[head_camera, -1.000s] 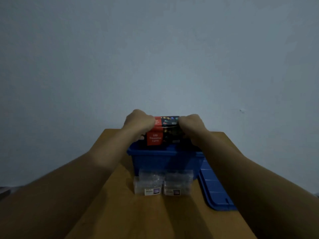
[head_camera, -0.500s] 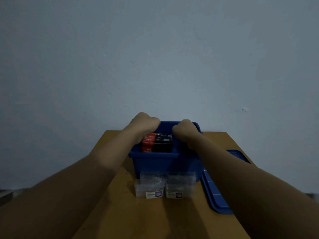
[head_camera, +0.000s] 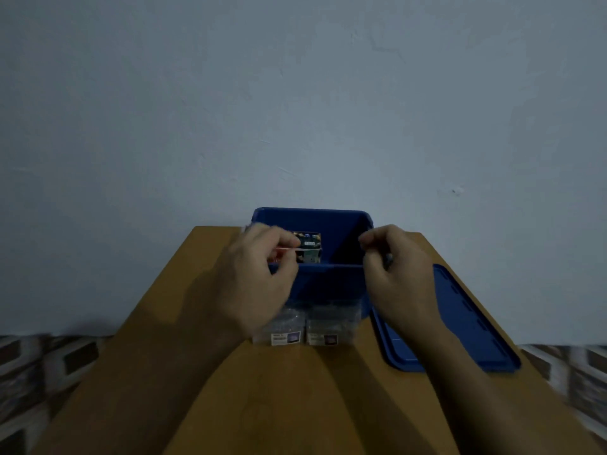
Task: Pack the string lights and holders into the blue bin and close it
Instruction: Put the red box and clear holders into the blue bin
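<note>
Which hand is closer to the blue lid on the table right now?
Right. The right hand hovers by the right front corner of the blue bin, just beside the lid. The left hand is at the bin's left side, farther from the lid.

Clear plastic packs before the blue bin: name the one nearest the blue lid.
The right-hand clear plastic pack, beside the flat blue lid; the other pack lies farther left, partly behind the left hand.

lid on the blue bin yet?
No, the lid lies flat on the table to the right of the bin, whose top is open.
</note>
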Tool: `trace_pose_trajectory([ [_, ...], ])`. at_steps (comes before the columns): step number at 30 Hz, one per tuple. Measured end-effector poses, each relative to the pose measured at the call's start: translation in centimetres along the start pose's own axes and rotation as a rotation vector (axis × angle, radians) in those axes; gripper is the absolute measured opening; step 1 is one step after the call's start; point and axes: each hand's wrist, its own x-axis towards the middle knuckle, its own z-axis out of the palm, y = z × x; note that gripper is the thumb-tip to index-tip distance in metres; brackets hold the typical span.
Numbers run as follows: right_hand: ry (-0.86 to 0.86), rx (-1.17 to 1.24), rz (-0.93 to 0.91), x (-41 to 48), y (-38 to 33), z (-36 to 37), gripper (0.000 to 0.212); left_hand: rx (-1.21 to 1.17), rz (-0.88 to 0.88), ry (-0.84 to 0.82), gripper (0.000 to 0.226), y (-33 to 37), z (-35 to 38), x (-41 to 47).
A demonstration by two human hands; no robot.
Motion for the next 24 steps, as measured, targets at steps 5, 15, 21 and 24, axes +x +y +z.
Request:
trace_pose_trajectory([
  [5, -0.128, -0.091, 0.027, -5.2, 2.7, 0.4, 0.021, 0.134, -0.008, -0.169, 0.027, 0.0, 1.9, -4.9],
  [15, -0.285, -0.343, 0.013, -9.6, 4.9, 1.9, 0.021, 0.651, 0.11, -0.318, 0.032, -0.2, 5.3, -8.8],
  [21, -0.275, -0.332, 0.001, -9.2, 5.5, 1.5, 0.012, 0.59, 0.119, -0.349, 0.03, 0.2, 5.8, -9.2],
  [24, -0.283, -0.334, 0.012, -9.3, 5.9, 1.0, 0.015, 0.518, 0.088, -0.382, 0.036, 0.6, 6.0, -9.3],
])
